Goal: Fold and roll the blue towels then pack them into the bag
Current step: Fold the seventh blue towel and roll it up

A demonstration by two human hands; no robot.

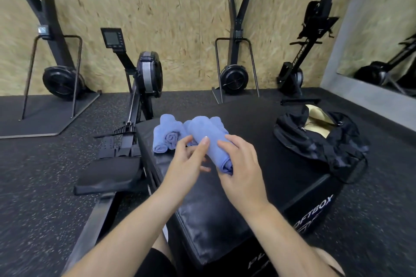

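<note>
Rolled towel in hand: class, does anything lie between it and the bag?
Nothing visible does. Only bare box top lies between the rolled towel and the bag, whose mouth gapes open. The other rolls sit left, off that path.

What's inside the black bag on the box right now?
Through the open top of the black bag only a tan interior shows; none of the blue towels is seen there. The bag's slumped sides cover the rest.

Black padded vinyl box (pixel 310 207): white letters "OFTBOX" on right side face, first letter hidden by the corner; "PL" at bottom of near face, rest cut off. Slanted black rail of far-right rowing machine (pixel 300 56): white "AIR ROW", blurred. Lettering on the left upright unreadable.
</note>
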